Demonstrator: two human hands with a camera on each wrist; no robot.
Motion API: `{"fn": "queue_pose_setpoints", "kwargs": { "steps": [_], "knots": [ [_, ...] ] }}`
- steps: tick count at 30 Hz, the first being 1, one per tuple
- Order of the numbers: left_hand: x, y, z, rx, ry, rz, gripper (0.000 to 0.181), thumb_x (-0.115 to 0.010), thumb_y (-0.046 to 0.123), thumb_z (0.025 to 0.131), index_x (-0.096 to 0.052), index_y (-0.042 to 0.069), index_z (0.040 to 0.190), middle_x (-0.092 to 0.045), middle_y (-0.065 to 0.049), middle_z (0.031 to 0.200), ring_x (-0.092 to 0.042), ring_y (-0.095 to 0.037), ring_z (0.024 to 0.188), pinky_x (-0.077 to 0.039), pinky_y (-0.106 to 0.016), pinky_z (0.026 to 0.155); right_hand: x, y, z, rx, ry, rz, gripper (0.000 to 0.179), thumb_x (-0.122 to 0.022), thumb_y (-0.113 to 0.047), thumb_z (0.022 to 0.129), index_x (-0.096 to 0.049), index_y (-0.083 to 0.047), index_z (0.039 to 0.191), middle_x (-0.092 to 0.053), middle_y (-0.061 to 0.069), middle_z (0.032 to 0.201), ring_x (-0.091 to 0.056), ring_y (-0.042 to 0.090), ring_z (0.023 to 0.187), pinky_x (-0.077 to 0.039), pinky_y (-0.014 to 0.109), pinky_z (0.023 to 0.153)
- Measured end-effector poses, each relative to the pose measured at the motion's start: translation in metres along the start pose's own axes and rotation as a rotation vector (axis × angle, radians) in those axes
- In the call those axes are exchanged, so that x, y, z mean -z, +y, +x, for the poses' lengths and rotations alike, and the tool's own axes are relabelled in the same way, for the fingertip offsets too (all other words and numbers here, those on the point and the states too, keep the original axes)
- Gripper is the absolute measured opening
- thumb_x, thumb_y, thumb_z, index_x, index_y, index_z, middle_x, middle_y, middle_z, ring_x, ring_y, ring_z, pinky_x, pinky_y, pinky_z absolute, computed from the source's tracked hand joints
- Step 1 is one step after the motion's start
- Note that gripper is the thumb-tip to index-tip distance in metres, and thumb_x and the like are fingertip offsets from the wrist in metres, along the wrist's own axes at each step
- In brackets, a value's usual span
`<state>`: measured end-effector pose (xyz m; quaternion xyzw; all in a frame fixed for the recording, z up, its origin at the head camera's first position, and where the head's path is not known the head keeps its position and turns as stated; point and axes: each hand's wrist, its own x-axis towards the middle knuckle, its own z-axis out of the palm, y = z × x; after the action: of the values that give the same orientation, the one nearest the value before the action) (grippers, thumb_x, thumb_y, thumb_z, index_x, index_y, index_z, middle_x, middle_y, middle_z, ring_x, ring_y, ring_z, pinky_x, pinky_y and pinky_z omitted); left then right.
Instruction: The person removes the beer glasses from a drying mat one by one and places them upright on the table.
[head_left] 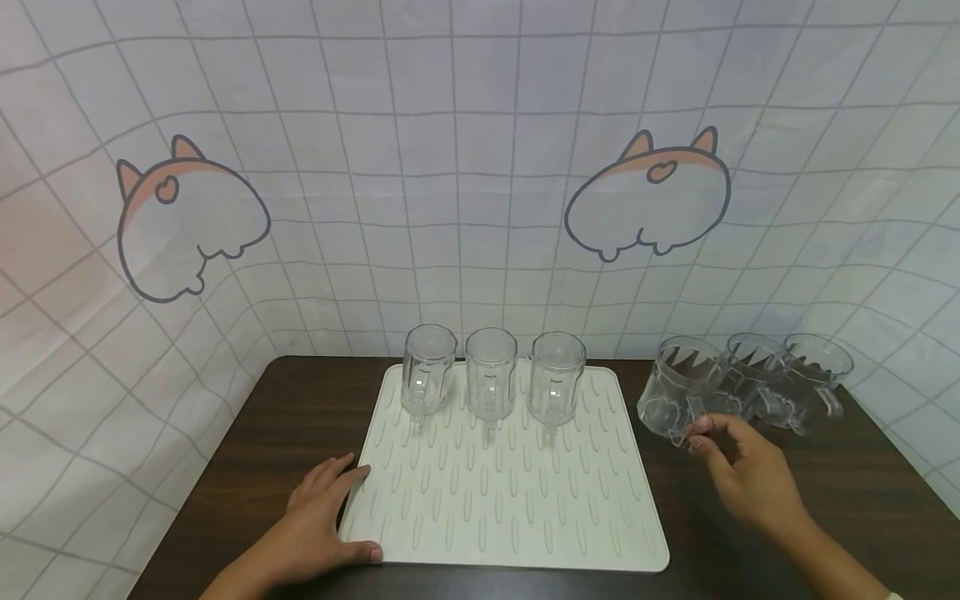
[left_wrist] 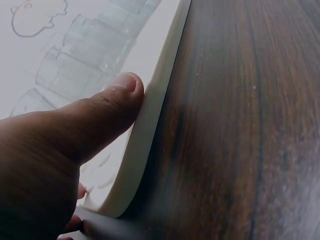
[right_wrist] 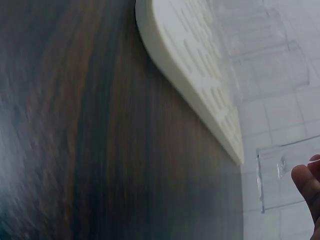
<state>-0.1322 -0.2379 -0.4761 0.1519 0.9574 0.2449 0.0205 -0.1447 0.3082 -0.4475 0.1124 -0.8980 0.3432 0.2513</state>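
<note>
My right hand (head_left: 750,479) pinches the handle of a clear glass mug (head_left: 678,387), right of the white ridged drying mat (head_left: 495,508). The mug leans slightly; whether its base touches the table I cannot tell. In the right wrist view, only fingertips (right_wrist: 310,182) and part of this mug (right_wrist: 280,172) show. My left hand (head_left: 315,517) rests at the mat's near left corner, its thumb (left_wrist: 117,97) on the front edge and its fingers spread along the left side. Three clear mugs, left (head_left: 429,371), middle (head_left: 491,375) and right (head_left: 557,379), stand along the mat's back, handles toward me.
Beyond the right hand stand two more clear mugs, one (head_left: 753,367) partly behind the held mug and one (head_left: 817,375) nearer the table's right edge. The dark wood table (head_left: 247,450) meets a white grid-patterned cloth (head_left: 450,183) at the back and sides.
</note>
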Motion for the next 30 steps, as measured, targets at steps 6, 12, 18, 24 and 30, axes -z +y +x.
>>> {"fn": "queue_pose_setpoints", "kwargs": {
  "steps": [6, 12, 18, 24, 30],
  "knots": [
    [0.001, -0.002, 0.0, 0.001, -0.034, -0.007, 0.115, -0.086, 0.073, 0.061, -0.051, 0.007, 0.149, -0.034, -0.022, 0.159, -0.025, -0.051, 0.145, -0.021, -0.077, 0.106, 0.001, 0.012, 0.006, -0.015, -0.017, -0.022, 0.02, -0.075, 0.0, 0.092, -0.065, -0.007, 0.108, -0.073, 0.005, 0.095, -0.067, 0.001, 0.08, -0.048, 0.01, 0.067],
    [0.003, -0.002, 0.001, -0.001, -0.051, 0.0, 0.117, -0.083, 0.077, 0.06, -0.051, 0.008, 0.149, -0.033, -0.022, 0.16, -0.025, -0.051, 0.145, -0.021, -0.078, 0.106, 0.0, 0.021, 0.011, -0.021, -0.02, -0.025, 0.02, -0.075, 0.001, 0.092, -0.065, -0.006, 0.108, -0.073, 0.005, 0.095, -0.063, -0.007, 0.083, -0.047, 0.007, 0.07],
    [0.004, 0.0, 0.001, 0.01, -0.064, 0.012, 0.118, -0.084, 0.077, 0.059, -0.051, 0.009, 0.149, -0.033, -0.021, 0.16, -0.025, -0.05, 0.145, -0.022, -0.078, 0.105, 0.001, 0.028, 0.014, -0.055, -0.055, -0.022, 0.017, -0.072, -0.003, 0.095, -0.064, -0.006, 0.11, -0.072, 0.007, 0.098, -0.063, -0.009, 0.084, -0.048, 0.008, 0.069],
    [0.005, 0.0, 0.002, 0.014, -0.072, 0.012, 0.119, -0.084, 0.076, 0.058, -0.051, 0.008, 0.149, -0.033, -0.021, 0.16, -0.025, -0.05, 0.145, -0.023, -0.078, 0.105, 0.0, 0.035, 0.015, -0.077, -0.075, -0.048, 0.016, -0.071, -0.005, 0.097, -0.063, -0.006, 0.111, -0.07, 0.008, 0.102, -0.064, -0.004, 0.088, -0.049, 0.008, 0.071],
    [0.005, 0.001, 0.003, 0.023, -0.088, 0.01, 0.119, -0.084, 0.077, 0.058, -0.051, 0.008, 0.15, -0.032, -0.021, 0.16, -0.025, -0.05, 0.146, -0.023, -0.078, 0.105, -0.002, 0.042, 0.016, -0.099, -0.085, -0.064, 0.016, -0.07, -0.008, 0.098, -0.062, -0.007, 0.113, -0.07, 0.008, 0.102, -0.068, 0.004, 0.087, -0.049, 0.012, 0.069]
  ]
}}
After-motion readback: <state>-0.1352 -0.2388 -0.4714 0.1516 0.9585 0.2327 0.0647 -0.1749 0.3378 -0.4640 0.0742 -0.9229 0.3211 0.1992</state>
